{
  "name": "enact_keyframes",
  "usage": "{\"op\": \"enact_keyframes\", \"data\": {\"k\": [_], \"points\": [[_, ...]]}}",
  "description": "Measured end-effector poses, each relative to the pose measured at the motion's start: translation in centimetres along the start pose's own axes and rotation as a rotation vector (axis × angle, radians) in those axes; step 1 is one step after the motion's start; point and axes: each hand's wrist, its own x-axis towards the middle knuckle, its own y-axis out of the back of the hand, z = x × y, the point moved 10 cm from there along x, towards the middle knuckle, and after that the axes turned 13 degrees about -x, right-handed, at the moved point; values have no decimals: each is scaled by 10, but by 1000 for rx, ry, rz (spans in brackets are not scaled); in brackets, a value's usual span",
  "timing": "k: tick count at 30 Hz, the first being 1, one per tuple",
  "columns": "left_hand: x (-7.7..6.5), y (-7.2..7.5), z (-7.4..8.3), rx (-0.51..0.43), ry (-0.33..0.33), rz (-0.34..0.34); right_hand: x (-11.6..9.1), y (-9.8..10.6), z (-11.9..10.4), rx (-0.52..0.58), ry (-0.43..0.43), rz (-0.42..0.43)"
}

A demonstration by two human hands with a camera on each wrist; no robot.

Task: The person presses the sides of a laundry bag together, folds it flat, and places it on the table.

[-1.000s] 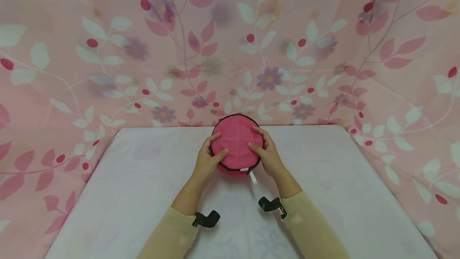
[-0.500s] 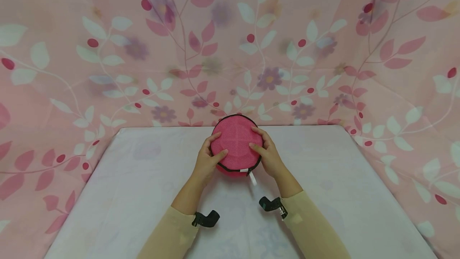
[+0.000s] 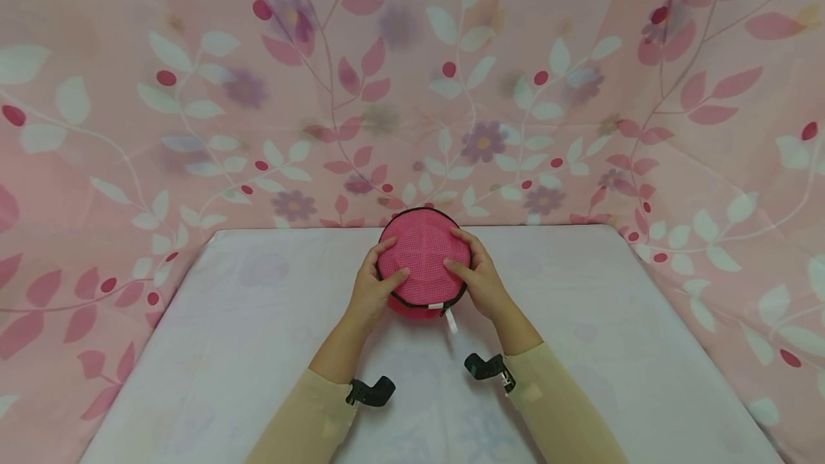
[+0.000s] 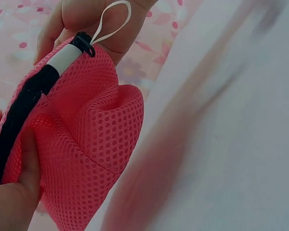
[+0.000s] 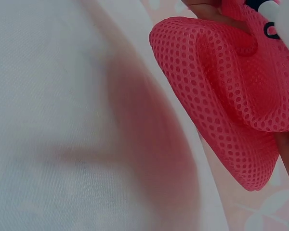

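A round pink mesh zip pouch (image 3: 424, 256) with a black rim is held up over the far part of the table between both hands. My left hand (image 3: 372, 285) grips its left edge, thumb on the front face. Its right edge is gripped by my right hand (image 3: 483, 272), thumb likewise on the front. A white loop (image 4: 116, 19) hangs from the zip puller (image 4: 84, 43) at the lower rim. In the right wrist view the soft mesh side (image 5: 216, 91) bulges and folds below the fingers. Whatever the pouch may contain cannot be told.
A white cloth-covered table (image 3: 271, 349) spreads beneath the hands. Behind and beside it hangs a pink floral curtain (image 3: 412, 92). Black wrist cameras (image 3: 372, 392) sit at both cuffs, and the pouch throws a soft shadow (image 5: 149, 130) on the cloth.
The pouch has tipped and lowered very slightly, with its top edge a little lower. Both hands keep their grip in nearly the same place.
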Motion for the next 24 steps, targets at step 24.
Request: {"op": "enact_keyframes", "data": {"k": [24], "points": [[-3, -4, 4, 78, 53, -27, 2, -1, 10, -87, -36, -45]]}}
